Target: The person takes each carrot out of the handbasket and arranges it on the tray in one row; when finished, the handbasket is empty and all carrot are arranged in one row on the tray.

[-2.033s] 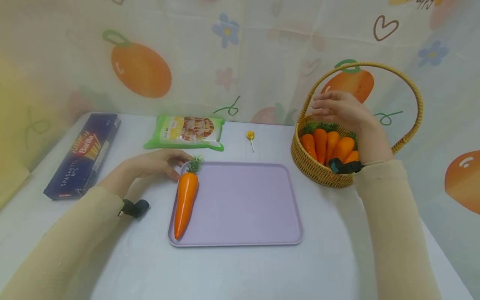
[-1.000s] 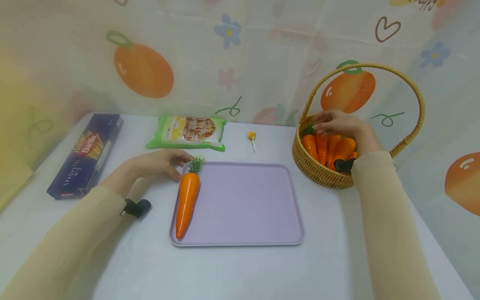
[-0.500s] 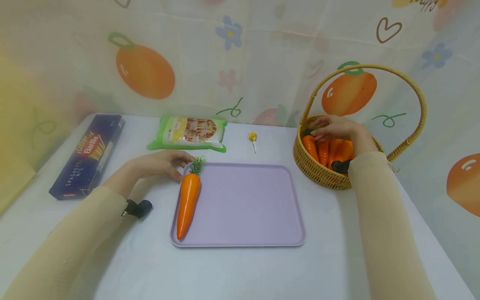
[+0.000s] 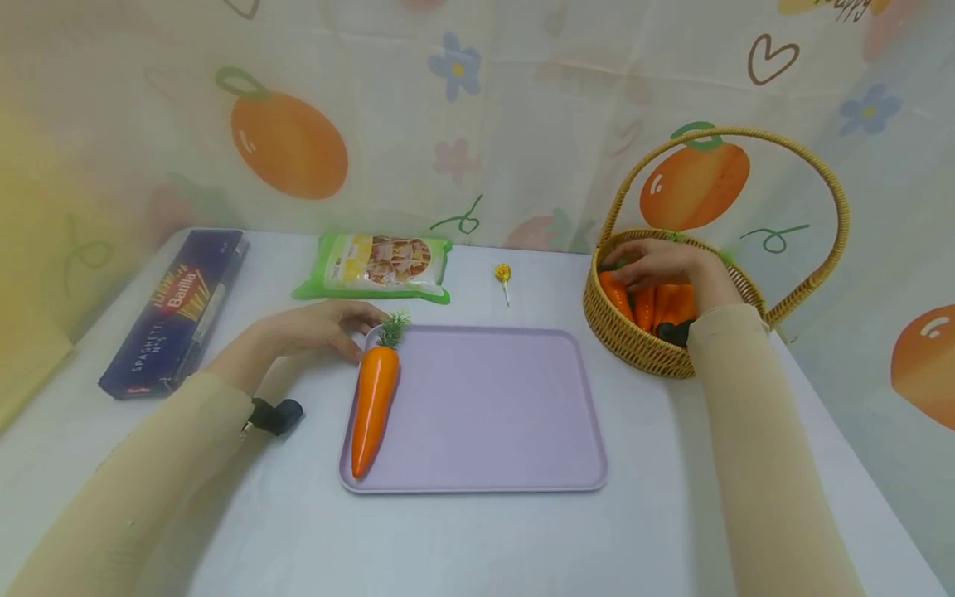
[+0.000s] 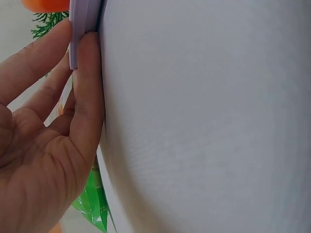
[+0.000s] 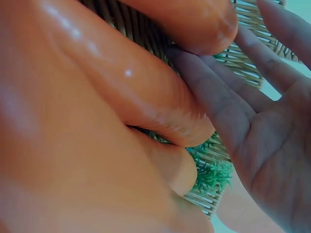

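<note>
My left hand [image 4: 324,325] pinches the far-left corner of a lilac tray [image 4: 485,398]; in the left wrist view, its rim [image 5: 82,29] lies between thumb and finger. On the tray's left side lies a toy carrot [image 4: 375,406] with a green tuft. My right hand [image 4: 656,263] reaches into a wicker basket [image 4: 634,352] of toy carrots [image 4: 643,303]. In the right wrist view its fingers [image 6: 209,87] are nearly straight, one tip slipped between two carrots beside a rounded end [image 6: 214,39], the thumb standing apart. Green tufts [image 6: 211,174] show below.
A blue spaghetti box [image 4: 179,315] lies at far left, with a green-edged food packet [image 4: 376,265] behind the tray. To the packet's right is a yellow lollipop [image 4: 503,274]. The basket's tall handle [image 4: 843,215] arches over the right hand. A printed cloth [image 4: 537,124] hangs behind.
My right hand has come down from above the basket in among the carrots, moving lower. The left hand keeps its place at the tray's corner.
</note>
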Available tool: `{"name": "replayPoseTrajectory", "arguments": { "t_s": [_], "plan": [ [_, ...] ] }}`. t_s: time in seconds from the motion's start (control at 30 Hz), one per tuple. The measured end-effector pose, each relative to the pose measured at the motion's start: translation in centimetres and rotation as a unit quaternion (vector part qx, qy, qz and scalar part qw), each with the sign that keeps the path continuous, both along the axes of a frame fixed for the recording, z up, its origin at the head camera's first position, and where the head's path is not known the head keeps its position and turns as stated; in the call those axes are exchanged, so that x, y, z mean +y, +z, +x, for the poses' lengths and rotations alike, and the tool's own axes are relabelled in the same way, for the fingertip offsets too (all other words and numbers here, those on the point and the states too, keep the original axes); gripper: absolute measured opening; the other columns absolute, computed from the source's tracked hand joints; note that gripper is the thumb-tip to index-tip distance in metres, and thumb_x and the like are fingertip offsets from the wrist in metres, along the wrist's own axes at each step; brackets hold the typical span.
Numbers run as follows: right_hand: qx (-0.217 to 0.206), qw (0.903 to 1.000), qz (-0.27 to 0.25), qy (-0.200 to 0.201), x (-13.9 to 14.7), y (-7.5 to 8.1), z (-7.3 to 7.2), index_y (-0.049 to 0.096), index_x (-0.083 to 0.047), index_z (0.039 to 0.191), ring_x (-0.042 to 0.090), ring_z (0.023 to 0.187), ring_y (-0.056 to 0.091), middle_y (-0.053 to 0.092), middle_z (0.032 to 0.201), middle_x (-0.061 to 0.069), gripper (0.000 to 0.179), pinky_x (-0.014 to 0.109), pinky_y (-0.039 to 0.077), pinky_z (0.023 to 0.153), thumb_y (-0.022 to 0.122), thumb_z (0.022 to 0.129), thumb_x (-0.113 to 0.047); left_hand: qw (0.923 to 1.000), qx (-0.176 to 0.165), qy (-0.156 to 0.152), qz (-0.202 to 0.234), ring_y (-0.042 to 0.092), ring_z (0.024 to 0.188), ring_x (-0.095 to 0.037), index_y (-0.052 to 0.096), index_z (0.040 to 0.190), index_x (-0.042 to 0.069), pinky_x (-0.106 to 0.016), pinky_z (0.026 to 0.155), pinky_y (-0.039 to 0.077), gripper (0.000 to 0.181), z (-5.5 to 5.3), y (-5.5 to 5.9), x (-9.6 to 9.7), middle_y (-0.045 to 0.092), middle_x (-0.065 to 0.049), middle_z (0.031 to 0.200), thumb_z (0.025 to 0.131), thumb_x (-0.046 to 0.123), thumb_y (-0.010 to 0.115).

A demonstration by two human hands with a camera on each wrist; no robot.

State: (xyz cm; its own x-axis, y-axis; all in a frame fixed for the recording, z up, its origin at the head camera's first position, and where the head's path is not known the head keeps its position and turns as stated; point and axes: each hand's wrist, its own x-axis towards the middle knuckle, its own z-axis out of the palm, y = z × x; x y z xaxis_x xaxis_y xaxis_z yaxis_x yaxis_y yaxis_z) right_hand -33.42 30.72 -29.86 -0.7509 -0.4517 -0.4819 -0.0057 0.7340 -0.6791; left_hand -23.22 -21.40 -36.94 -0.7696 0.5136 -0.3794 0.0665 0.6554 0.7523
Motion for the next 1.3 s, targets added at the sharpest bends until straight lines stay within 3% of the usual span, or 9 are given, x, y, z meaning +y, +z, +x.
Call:
{"name": "replayPoseTrajectory", "arguments": {
  "t_s": [0.2, 0.5, 0.67, 0.8, 0.93, 1.13, 1.3],
  "plan": [
    [-0.012, 0.9999, 0.001, 0.005, -0.1, -0.3, 0.1, 0.039, 0.001, 0.145, 0.006, 0.109, 0.060, 0.040, 0.148, 0.017, 0.053, 0.037, 0.049, 0.107, 0.056, 0.099, -0.019, 1.0000, 0.007, -0.002, -0.001, 0.047, 0.126, -0.031, 0.049, 0.142, 0.008, -0.048, 0.111, 0.041, 0.063, 0.1, 0.3, 0.2, 0.052, -0.017, 0.139, 0.082, 0.011, 0.070],
    [-0.020, 0.9998, -0.006, 0.003, -0.3, -0.6, 0.0, 0.039, 0.000, 0.146, 0.011, 0.113, 0.060, 0.040, 0.149, 0.015, 0.055, 0.040, 0.048, 0.108, 0.058, 0.098, -0.021, 1.0000, 0.000, -0.001, -0.005, 0.045, 0.127, -0.031, 0.048, 0.142, 0.008, -0.050, 0.111, 0.040, 0.064, 0.2, 0.3, 0.1, 0.050, -0.017, 0.141, 0.083, 0.012, 0.070],
    [-0.016, 0.9996, -0.015, 0.016, 0.2, -0.8, -0.4, 0.040, 0.000, 0.144, 0.012, 0.111, 0.062, 0.047, 0.142, 0.009, 0.056, 0.035, 0.053, 0.100, 0.058, 0.097, -0.024, 0.9999, -0.003, 0.005, -0.008, 0.045, 0.127, -0.030, 0.048, 0.142, 0.010, -0.049, 0.111, 0.041, 0.063, 0.2, 0.2, 0.1, 0.050, -0.015, 0.141, 0.083, 0.011, 0.070],
    [-0.034, 0.9990, -0.029, -0.001, 0.6, -1.0, -0.5, 0.038, 0.000, 0.140, 0.015, 0.107, 0.065, 0.050, 0.132, 0.003, 0.053, 0.033, 0.055, 0.095, 0.058, 0.097, -0.023, 1.0000, 0.000, 0.002, -0.006, 0.046, 0.127, -0.030, 0.048, 0.142, 0.009, -0.045, 0.109, 0.043, 0.063, 0.2, 0.2, 0.1, 0.050, -0.016, 0.141, 0.083, 0.011, 0.070],
    [-0.055, 0.9975, -0.034, -0.029, 0.7, -1.0, -0.5, 0.033, 0.004, 0.138, 0.017, 0.105, 0.066, 0.044, 0.133, 0.009, 0.052, 0.035, 0.054, 0.099, 0.057, 0.098, -0.020, 1.0000, 0.004, -0.002, -0.004, 0.046, 0.127, -0.031, 0.048, 0.142, 0.007, -0.042, 0.108, 0.044, 0.063, 0.2, 0.3, 0.2, 0.050, -0.017, 0.141, 0.083, 0.012, 0.070],
    [-0.054, 0.9980, -0.017, -0.026, 0.8, -0.8, -0.3, 0.030, 0.011, 0.144, 0.012, 0.107, 0.065, 0.042, 0.144, 0.020, 0.058, 0.036, 0.051, 0.103, 0.053, 0.100, -0.019, 1.0000, 0.000, 0.003, -0.006, 0.045, 0.128, -0.031, 0.048, 0.141, 0.007, -0.049, 0.112, 0.040, 0.063, 0.2, 0.4, 0.2, 0.050, -0.016, 0.142, 0.082, 0.011, 0.070],
    [-0.070, 0.9971, 0.001, -0.029, 0.5, -0.7, -0.3, 0.034, 0.009, 0.142, 0.013, 0.100, 0.065, 0.054, 0.128, 0.011, 0.056, 0.030, 0.056, 0.093, 0.054, 0.099, -0.021, 1.0000, -0.001, 0.002, -0.003, 0.045, 0.128, -0.031, 0.048, 0.141, 0.008, -0.050, 0.112, 0.040, 0.064, 0.2, 0.3, 0.2, 0.050, -0.016, 0.142, 0.082, 0.010, 0.070]
  ]
}}
